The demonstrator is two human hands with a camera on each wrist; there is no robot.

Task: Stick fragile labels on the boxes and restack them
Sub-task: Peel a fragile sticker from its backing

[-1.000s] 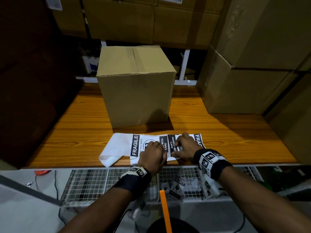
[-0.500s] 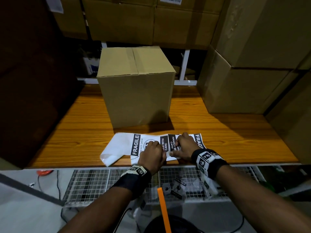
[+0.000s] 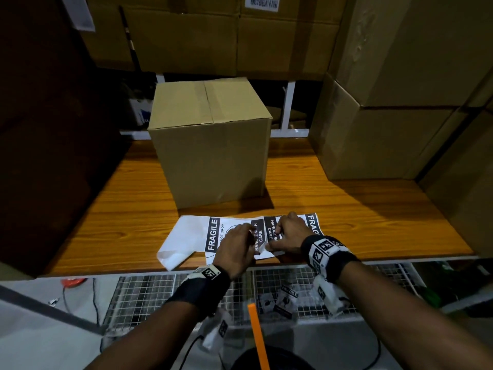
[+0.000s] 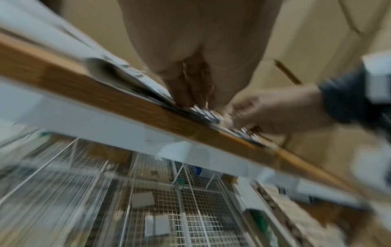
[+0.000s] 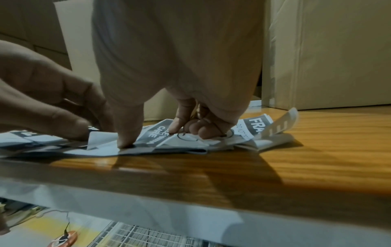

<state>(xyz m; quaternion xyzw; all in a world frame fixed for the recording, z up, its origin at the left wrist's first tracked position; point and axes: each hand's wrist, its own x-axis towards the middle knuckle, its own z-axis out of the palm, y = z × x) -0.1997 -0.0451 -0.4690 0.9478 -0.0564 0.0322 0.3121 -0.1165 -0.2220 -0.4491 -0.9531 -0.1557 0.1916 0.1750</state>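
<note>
A sheet of black-and-white fragile labels (image 3: 213, 235) lies at the front edge of the wooden table (image 3: 346, 209), its far-right end curled up (image 5: 283, 123). Just behind it stands a taped cardboard box (image 3: 210, 140) with bare sides. My left hand (image 3: 249, 236) sits on the middle of the sheet, and its fingertips (image 5: 78, 132) pinch a lifted white label corner (image 5: 95, 139). My right hand (image 3: 277, 236) holds the sheet down beside it: the thumb (image 5: 127, 138) presses flat and the bent fingers (image 5: 190, 128) rest their tips on the paper. The left wrist view is blurred.
Large stacked cartons (image 3: 386, 134) wall in the table's right side, and more (image 3: 213, 36) stand behind on a shelf. A dark panel (image 3: 53, 129) closes the left. Below the table edge is a wire-mesh basket (image 3: 149, 295) holding loose label scraps (image 3: 288, 300).
A white label corner has come up between the two hands. Both hands stay on the sheet, shifting only slightly.
</note>
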